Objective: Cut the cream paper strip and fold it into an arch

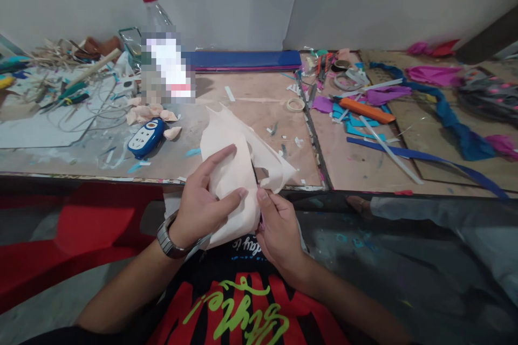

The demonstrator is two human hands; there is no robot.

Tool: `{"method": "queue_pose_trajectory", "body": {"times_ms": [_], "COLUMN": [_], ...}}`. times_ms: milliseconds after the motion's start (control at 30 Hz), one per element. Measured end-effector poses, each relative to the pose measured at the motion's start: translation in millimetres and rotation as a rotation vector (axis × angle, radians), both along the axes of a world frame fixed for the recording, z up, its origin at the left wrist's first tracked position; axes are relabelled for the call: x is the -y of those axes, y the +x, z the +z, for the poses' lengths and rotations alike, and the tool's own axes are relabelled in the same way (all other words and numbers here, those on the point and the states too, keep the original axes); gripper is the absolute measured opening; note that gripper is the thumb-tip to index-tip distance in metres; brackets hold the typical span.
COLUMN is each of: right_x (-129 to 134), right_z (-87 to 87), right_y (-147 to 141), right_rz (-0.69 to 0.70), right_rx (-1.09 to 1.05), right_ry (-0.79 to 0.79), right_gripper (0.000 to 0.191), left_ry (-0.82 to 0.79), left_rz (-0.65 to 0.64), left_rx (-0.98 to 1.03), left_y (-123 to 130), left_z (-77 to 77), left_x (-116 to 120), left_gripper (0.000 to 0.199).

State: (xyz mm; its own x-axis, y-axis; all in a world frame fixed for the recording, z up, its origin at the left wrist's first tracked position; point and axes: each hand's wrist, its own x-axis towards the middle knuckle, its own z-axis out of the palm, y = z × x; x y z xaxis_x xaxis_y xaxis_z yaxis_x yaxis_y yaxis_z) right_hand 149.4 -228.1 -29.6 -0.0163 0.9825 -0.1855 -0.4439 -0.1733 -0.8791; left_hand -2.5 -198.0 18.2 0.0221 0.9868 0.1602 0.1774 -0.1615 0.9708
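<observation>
My left hand (206, 199) grips a pale peach sheet (230, 172), thin like paper or cloth, with thumb and index finger lying across its top. The sheet hangs just over the table's front edge, above my lap. At its right side my right hand (277, 226) is closed around scissors (255, 171). Only a dark blade in the sheet's cut and a bit of purplish handle show; my fingers cover the rest. A partly cut-off strip (279, 170) of the sheet curls to the right of the blade.
The worktable (251, 97) carries a blue-and-white power socket (146, 137), peach scraps, a red-capped bottle (156, 8) and a tape roll (295, 104). An orange cutter (366, 110) lies among coloured strips at right. A red chair (97, 237) stands at left. Someone's leg (429, 213) is at right.
</observation>
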Motion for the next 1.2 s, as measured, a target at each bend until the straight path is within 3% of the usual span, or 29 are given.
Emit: {"method": "queue_pose_trajectory", "body": {"times_ms": [300,600,933,1200], "right_x": [-2.4,-0.5,-2.2,-2.1], "right_z": [5.9,-0.5,11.2,9.4], "right_y": [-1.1,-0.1,-3.4,-1.9], "right_rz": [-0.009,-0.029,-0.018,-0.021], "right_rx": [-0.044,0.029,-0.1,-0.082], "right_ry": [-0.024,-0.053,-0.051,-0.064], "right_gripper": [0.035,0.041,0.035,0.036], "left_ry": [-0.003,0.0,0.012,-0.004], "left_rz": [0.018,0.009,0.001,-0.001], "left_rx": [-0.037,-0.059,-0.059,-0.042], "left_y": [3.7,3.0,5.0,6.3], "left_z": [3.1,-0.5,1.0,1.8], "left_x": [3.6,6.7,8.0,9.4], "left_gripper": [0.072,0.072,0.071,0.07]}}
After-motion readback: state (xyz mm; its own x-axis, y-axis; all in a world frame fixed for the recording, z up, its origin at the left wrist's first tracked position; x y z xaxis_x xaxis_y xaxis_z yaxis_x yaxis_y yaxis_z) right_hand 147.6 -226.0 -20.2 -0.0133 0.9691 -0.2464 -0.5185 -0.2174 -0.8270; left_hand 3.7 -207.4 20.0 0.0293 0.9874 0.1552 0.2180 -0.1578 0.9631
